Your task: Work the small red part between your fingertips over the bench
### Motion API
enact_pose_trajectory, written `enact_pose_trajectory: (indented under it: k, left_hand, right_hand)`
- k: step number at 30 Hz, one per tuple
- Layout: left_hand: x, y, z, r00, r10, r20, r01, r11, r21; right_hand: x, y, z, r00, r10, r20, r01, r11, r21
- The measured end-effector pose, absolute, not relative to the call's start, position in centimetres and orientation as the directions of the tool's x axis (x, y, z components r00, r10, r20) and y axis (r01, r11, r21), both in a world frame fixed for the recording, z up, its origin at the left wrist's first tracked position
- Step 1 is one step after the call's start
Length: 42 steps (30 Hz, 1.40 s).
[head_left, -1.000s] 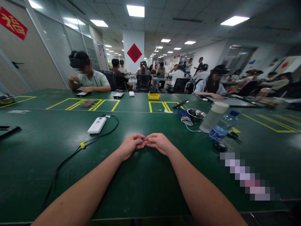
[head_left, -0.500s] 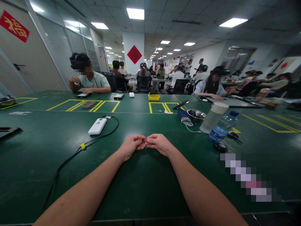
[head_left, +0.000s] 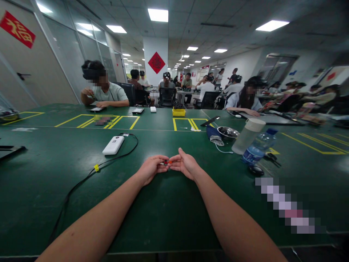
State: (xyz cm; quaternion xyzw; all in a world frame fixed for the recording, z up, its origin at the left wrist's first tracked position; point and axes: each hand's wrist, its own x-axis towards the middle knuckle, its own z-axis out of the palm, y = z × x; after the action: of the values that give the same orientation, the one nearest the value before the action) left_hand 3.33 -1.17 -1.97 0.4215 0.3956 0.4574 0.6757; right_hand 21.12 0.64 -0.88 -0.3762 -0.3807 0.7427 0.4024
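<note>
My left hand (head_left: pixel 151 169) pinches a small dark and red piece (head_left: pixel 165 162) between thumb and fingers, just above the green table. Facing it, my right hand (head_left: pixel 185 165) has its thumb raised and its fingers stretched towards the left fingertips. A small orange piece (head_left: pixel 170 162) shows at the right fingertips, against or next to the red one. Whether the two pieces are joined is too small to tell. Both forearms reach in from the near edge.
Left of my hands lies a white power bank (head_left: pixel 113 145) with a black cable (head_left: pixel 89 177). To the right stand a frosted bottle (head_left: pixel 247 136), a water bottle (head_left: pixel 259 147), a steel bowl (head_left: pixel 228 133) and a black mouse (head_left: pixel 255 170). Co-workers sit across the green table (head_left: pixel 169 222).
My right thumb has lifted away from its fingers, and the right hand has opened, showing more of the orange piece. The left hand keeps its pinch in nearly the same place.
</note>
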Motion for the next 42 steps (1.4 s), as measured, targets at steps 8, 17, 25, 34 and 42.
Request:
enact_pose_trajectory:
  k: [8, 17, 25, 34, 42]
  left_hand:
    - [3.2, -1.1, -1.8, 0.254, 0.954, -0.158, -0.320, 0.237, 0.917]
    - [3.3, -1.1, -1.8, 0.257, 0.952, -0.164, -0.338, 0.247, 0.908]
    - [3.4, -1.1, -2.1, 0.261, 0.953, -0.154, -0.290, 0.229, 0.929]
    - [3.5, -1.3, -2.0, 0.250, 0.958, -0.140, -0.262, 0.206, 0.943]
    - [3.5, -1.3, -2.1, 0.248, 0.960, -0.134, -0.240, 0.195, 0.951]
  right_hand:
    - [20.9, 0.5, -0.7, -0.390, 0.885, -0.253, -0.314, -0.386, -0.867]
    - [20.9, 0.7, -1.0, -0.378, 0.894, -0.242, -0.299, -0.365, -0.882]
    - [20.8, 0.7, -1.8, -0.359, 0.919, -0.162, -0.171, -0.236, -0.957]
    - [20.7, 0.4, -1.7, -0.329, 0.940, -0.086, -0.144, -0.140, -0.980]
    - [20.8, 0.3, -1.8, -0.348, 0.933, -0.087, -0.122, -0.137, -0.983]
